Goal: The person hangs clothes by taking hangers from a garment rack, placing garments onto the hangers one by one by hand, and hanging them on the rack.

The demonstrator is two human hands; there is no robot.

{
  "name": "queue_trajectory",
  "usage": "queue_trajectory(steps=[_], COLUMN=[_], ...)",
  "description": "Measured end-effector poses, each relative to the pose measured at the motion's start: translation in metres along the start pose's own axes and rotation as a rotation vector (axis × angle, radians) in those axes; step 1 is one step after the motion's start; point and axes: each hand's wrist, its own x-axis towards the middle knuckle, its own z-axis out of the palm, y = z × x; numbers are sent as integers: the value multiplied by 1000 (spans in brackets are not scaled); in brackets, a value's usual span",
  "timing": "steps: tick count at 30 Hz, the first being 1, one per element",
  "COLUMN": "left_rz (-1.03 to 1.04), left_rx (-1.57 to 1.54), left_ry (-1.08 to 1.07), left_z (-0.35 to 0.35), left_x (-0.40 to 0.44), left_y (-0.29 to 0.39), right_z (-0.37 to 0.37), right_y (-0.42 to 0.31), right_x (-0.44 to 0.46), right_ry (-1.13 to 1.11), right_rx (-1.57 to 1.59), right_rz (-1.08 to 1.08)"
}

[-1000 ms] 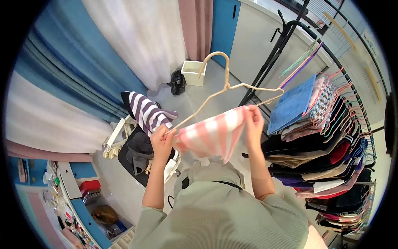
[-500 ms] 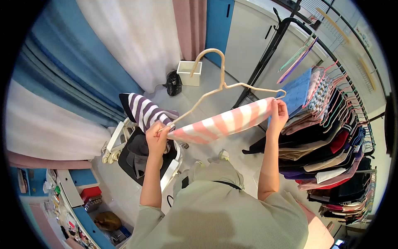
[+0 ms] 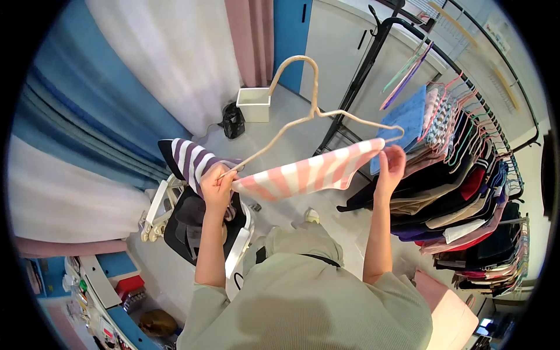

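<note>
A beige clothes hanger [image 3: 315, 87] is held up in front of me, hook upward. A pink-and-white striped cloth [image 3: 309, 173] stretches along its lower side and sags a little towards the right. My left hand [image 3: 217, 185] is closed in a pinch around the hanger's left end and the cloth's left edge. Just below the cloth's right corner is my right hand [image 3: 391, 170], its thumb and fingers apart and loosely curved, seemingly off the fabric. Whether a fingertip still touches the corner is hard to see.
A purple-and-white striped garment [image 3: 195, 162] lies over a white-framed chair [image 3: 240, 239] at left, with dark items on its seat. On the right stands a black rack [image 3: 461, 64] full of hung clothes. A white bin [image 3: 254, 106] and a black bag [image 3: 233, 121] sit by the curtains.
My right hand has loosened from the cloth's right corner and dropped slightly below it. The cloth's right part now sags lower. My left hand keeps its grip.
</note>
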Motion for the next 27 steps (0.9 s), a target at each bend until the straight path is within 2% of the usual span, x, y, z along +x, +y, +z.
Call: queue_trajectory(steps=[2, 4, 7, 10, 11, 13, 14, 16, 19, 22, 26, 27], left_rz=[20, 59, 53, 53, 62, 126, 92, 23, 188, 162, 104, 87], left_rx=[-25, -49, -19, -7, -2, -25, 9, 77, 140, 200, 61, 21], left_ry=[-33, -51, -103, -155, -178, -195, -219, -268, -246, -310, -447, -491], left_z=[1, 3, 5, 11, 12, 18, 19, 25, 44, 59, 85, 89], left_x=[5, 9, 9, 10, 12, 17, 19, 22, 31, 27, 12, 9], left_y=[0, -1, -6, -13, -12, -9, -13, -18, -1, 4, -3, 3], right_z=[-8, -3, -7, -16, -11, -22, -27, -33, -43, -46, -41, -38], right_y=[-1, -32, -57, -70, -74, -71, -69, -66, -64, -55, -40, -42], right_x=[7, 12, 24, 25, 21, 18, 15, 9, 1, -17, -46, -50], right_ry=[109, 158, -105, -614, -635, -680, -698, -672, -640, -601, -580, -584], right_rx=[-54, -383, -628, -398, -364, -361, -356, -311, -341, -333, -388, -410], right_rz=[-123, -345, -563, -27, -145, 102, 228, 250, 296, 335, 319, 385])
